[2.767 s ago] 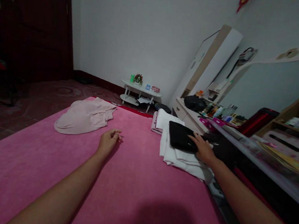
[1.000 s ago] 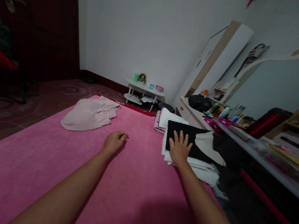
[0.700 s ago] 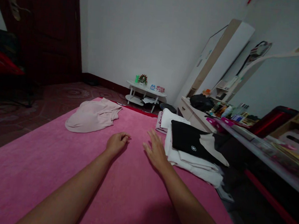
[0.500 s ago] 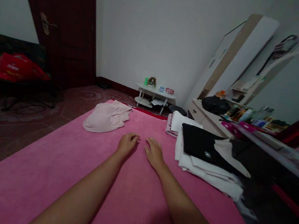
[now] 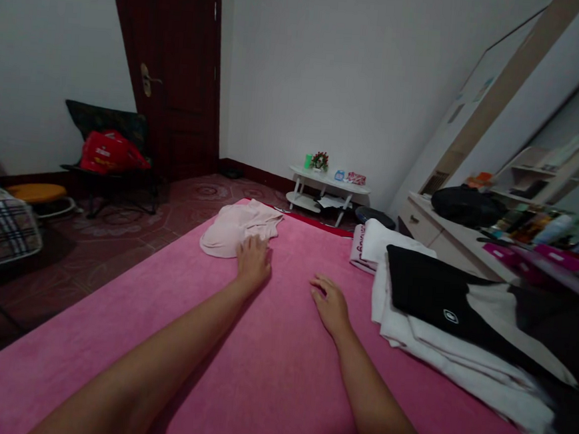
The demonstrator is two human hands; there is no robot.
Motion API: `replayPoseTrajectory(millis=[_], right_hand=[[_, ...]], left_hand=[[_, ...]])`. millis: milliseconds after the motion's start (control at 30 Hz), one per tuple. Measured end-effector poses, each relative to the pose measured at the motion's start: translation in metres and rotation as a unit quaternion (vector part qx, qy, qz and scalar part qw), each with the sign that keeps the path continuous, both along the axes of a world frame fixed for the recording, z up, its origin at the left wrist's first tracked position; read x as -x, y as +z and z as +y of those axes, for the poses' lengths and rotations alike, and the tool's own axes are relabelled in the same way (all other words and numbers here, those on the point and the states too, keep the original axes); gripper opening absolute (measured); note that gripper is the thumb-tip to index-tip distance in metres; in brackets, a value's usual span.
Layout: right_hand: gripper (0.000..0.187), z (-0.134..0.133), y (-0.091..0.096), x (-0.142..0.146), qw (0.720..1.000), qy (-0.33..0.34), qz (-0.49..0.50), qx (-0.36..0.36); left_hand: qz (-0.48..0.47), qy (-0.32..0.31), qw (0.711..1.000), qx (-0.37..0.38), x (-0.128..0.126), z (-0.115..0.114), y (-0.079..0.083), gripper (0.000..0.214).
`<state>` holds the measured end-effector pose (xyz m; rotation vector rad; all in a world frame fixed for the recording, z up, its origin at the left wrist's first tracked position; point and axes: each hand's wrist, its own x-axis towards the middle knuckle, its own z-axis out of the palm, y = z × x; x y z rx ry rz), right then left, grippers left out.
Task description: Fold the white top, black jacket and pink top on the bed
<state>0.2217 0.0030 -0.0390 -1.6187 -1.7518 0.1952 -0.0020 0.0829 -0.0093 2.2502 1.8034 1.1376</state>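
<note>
On the pink bed cover [image 5: 269,349] lies a crumpled pale pink garment [image 5: 228,229] near the far left edge. My left hand [image 5: 254,264] reaches its near right side, fingers spread, the tips at or over the cloth; I cannot tell whether they press on it. Farther right, my right hand [image 5: 331,304] hovers over or rests on the cover, fingers slightly curled and apart, holding nothing. To its right is a stack of folded white cloth [image 5: 459,351] with a folded black and beige garment [image 5: 428,295] on top. A white towel with dark lettering [image 5: 366,244] lies behind the stack.
Beyond the bed stands a small white table [image 5: 330,179] with a plant and small items. A dresser [image 5: 429,221] with a black bag [image 5: 468,206] borders the right side. A chair holding a red bag [image 5: 111,153] is by the dark door [image 5: 181,68].
My left hand has moved forward and left to the pale pink garment, its fingers spreading. My right hand has drawn apart from it. The view has turned left.
</note>
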Motion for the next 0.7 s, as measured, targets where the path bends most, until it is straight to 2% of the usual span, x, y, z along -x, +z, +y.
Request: replayPoseTrajectory(millis=[67,133,200,267,400,533,633,700], right_hand=[[0.028,0.0,-0.001,0.0,1.0,0.001,0.011,-0.006],[0.028,0.0,-0.001,0.0,1.0,0.0,0.018,-0.01],[0.028,0.001,-0.001,0.0,1.0,-0.002,0.021,-0.011],[0.028,0.001,-0.001,0.0,1.0,-0.002,0.02,-0.013],[0.028,0.001,-0.002,-0.001,1.0,0.003,0.019,-0.016],[0.028,0.002,-0.005,-0.002,0.999,0.003,0.026,-0.021],[0.026,0.003,-0.007,-0.004,0.999,0.005,0.042,-0.027],[0.024,0.004,-0.008,-0.004,0.998,0.006,0.057,-0.03]], left_hand=[[0.105,0.07,0.992,-0.007,0.029,0.013,0.001,0.058],[0.142,0.12,0.982,0.015,0.059,0.024,0.0,0.07],[0.151,0.138,0.978,0.038,0.083,0.032,-0.001,0.072],[0.161,0.129,0.978,0.043,0.097,0.036,-0.001,0.067],[0.189,0.132,0.973,0.028,0.102,0.035,0.003,0.053],[0.204,0.109,0.971,0.061,0.101,0.038,0.012,0.045],[0.2,0.079,0.973,0.088,0.102,0.046,0.024,0.043],[0.156,0.058,0.982,0.089,0.095,0.049,0.04,0.043]])
